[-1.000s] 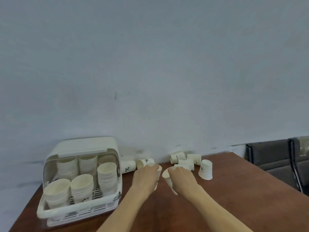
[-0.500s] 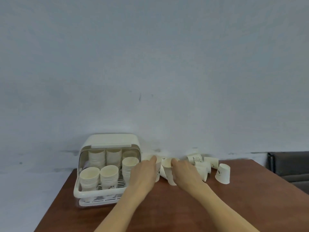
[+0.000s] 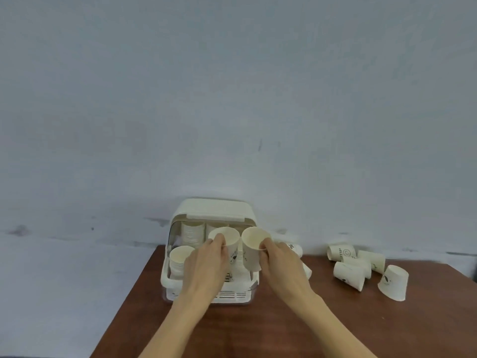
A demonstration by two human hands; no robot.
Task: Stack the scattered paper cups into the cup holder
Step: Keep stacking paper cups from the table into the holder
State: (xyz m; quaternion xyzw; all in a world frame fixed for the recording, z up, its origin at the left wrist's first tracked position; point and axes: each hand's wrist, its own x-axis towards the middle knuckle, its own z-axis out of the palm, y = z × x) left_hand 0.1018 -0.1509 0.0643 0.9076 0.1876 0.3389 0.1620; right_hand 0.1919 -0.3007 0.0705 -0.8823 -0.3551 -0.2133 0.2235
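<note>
A brown wooden table (image 3: 258,329) stands against a seemingly scuffed, pale wall (image 3: 232,99).

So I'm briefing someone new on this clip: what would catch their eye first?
Two hands at centre: the left hand and the right hand each hold an upright paper cup, the left cup and the right cup, over the white cup holder by the wall. Then the scattered cups lying to the right on the brown table.
</note>
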